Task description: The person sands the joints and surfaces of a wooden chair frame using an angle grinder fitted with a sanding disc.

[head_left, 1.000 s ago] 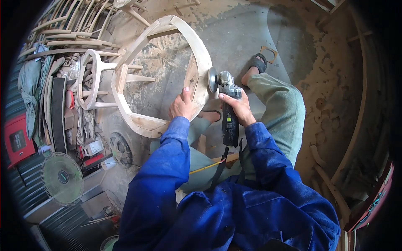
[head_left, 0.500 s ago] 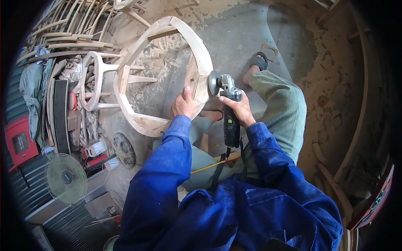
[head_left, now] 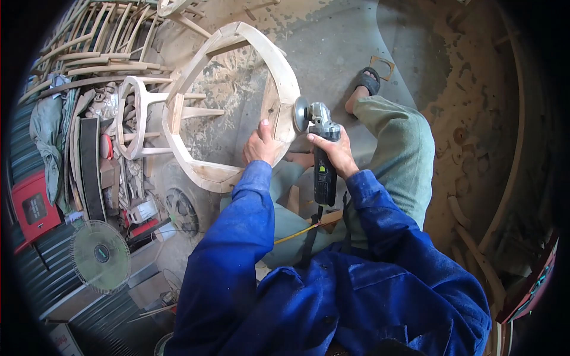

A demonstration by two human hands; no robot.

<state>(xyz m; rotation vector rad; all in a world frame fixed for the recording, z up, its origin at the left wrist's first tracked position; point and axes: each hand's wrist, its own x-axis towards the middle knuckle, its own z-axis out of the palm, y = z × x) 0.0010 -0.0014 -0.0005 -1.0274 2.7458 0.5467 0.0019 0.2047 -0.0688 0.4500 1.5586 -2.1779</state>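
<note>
- the big wooden frame [head_left: 284,70], a many-sided ring of pale joined pieces, sits at the seated person's eleven o'clock, above the dusty floor [head_left: 332,44].
- the left hand [head_left: 261,143] is closed on that frame at about five o'clock of the ring, thumb pointing up along the wood.
- the right hand [head_left: 335,151] is wrapped around the black body of the angle grinder [head_left: 323,169], just below its silvery head.
- the grinder's round disc [head_left: 301,114] stands on edge at three o'clock of the ring, right up at the outer rim; i can't make out any gap there, nor tell whether it's spinning.
- a smaller wooden frame [head_left: 140,113] with legs is at the person's ten o'clock, just beside the big one.
- farther off at ten o'clock, curved wooden pieces [head_left: 89,56] are heaped together, with a greenish cloth [head_left: 47,127] hanging nearby.
- round at nine o'clock there's a fan [head_left: 101,255], and a red box [head_left: 35,204] just beyond it.
- at one o'clock, a dark sandal [head_left: 369,80] is on the outstretched foot, touching or close to a thin wooden cutout [head_left: 386,68].
</note>
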